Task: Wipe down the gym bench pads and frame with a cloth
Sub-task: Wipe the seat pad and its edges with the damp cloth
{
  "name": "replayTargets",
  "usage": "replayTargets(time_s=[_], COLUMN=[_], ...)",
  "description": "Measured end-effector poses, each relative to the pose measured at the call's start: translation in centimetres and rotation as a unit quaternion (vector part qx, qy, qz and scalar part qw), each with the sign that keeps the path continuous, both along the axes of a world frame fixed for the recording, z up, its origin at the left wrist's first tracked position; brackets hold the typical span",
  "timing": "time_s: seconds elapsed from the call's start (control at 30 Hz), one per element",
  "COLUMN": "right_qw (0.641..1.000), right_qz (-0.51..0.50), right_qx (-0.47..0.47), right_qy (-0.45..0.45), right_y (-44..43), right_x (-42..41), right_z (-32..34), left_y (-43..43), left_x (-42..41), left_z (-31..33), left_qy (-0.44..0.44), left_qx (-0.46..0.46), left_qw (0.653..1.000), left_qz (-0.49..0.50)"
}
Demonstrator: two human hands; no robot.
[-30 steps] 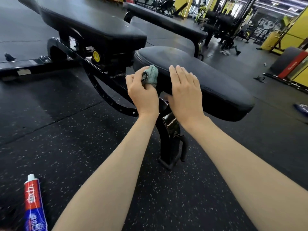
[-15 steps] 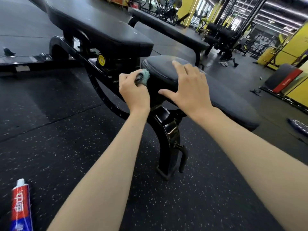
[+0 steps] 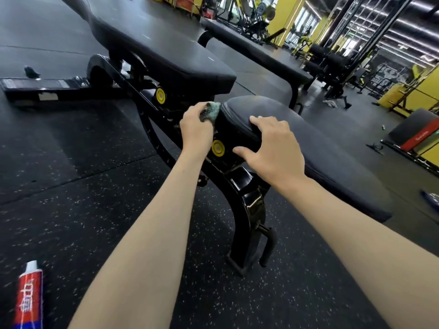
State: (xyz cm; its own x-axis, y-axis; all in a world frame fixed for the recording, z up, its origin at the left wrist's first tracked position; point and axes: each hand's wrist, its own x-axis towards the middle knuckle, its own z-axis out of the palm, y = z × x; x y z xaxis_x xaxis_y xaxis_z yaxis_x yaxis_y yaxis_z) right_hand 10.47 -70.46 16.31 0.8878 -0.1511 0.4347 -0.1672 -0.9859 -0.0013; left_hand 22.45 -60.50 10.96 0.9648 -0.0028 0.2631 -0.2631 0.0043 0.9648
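Note:
A black gym bench fills the middle of the view: a seat pad (image 3: 316,148) on the right, a long back pad (image 3: 166,51) behind it, and a glossy black frame (image 3: 247,200) below. My left hand (image 3: 196,128) grips a balled teal cloth (image 3: 212,110) and presses it against the narrow end of the seat pad, in the gap between the two pads. My right hand (image 3: 273,148) rests on the seat pad's near corner, fingers over the top and thumb down its side.
A red, white and blue tube (image 3: 29,298) lies on the speckled rubber floor at the lower left. A second bench (image 3: 256,55) stands behind. Yellow racks and machines (image 3: 337,60) line the back right, with a red and black pad (image 3: 418,134) on the floor.
My left hand has slid the cloth from the seat pad's near side round to its narrow end. My right hand shifted from lying flat on top to holding the pad's corner.

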Motion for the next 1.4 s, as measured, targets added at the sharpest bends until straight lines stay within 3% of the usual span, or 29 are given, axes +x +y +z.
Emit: replayTargets(time_s=[0.43, 0.6, 0.7, 0.8, 0.93, 1.13, 1.27, 1.4], right_qw=[1.0, 0.996, 0.985, 0.986, 0.988, 0.99, 0.987, 0.99], right_qz=[-0.014, 0.018, 0.038, 0.044, 0.049, 0.061, 0.059, 0.056], right_qx=[-0.012, 0.007, 0.039, 0.046, 0.057, 0.029, 0.033, 0.017], right_qy=[0.012, 0.085, 0.163, 0.155, 0.133, 0.128, 0.146, 0.126], right_y=[0.4, -0.5, -1.2, -1.5, -1.3, -1.5, -1.4, -1.2], right_x=[0.0, -0.4, -0.9, -0.9, -0.8, -0.6, -0.9, -0.9], right_z=[0.4, 1.5, 2.6, 2.5, 2.2, 1.9, 2.3, 1.7], left_y=[0.1, -0.2, 0.4, 0.1, -2.4, -1.1, 0.8, 1.5], left_x=[-7.9, -10.9, -10.2, -8.7, -10.4, -12.1, -9.3, -5.2], left_z=[-0.1, -0.9, -0.8, -0.2, -0.3, -2.6, -1.7, -1.2], left_qy=[-0.125, -0.208, -0.155, -0.046, -0.046, -0.205, -0.051, 0.058], left_qx=[-0.043, 0.027, -0.026, -0.078, -0.063, 0.016, -0.049, -0.049], left_qw=[0.991, 0.977, 0.987, 0.991, 0.989, 0.978, 0.99, 0.992], left_qz=[0.018, -0.029, 0.022, 0.096, 0.125, 0.035, 0.122, 0.096])
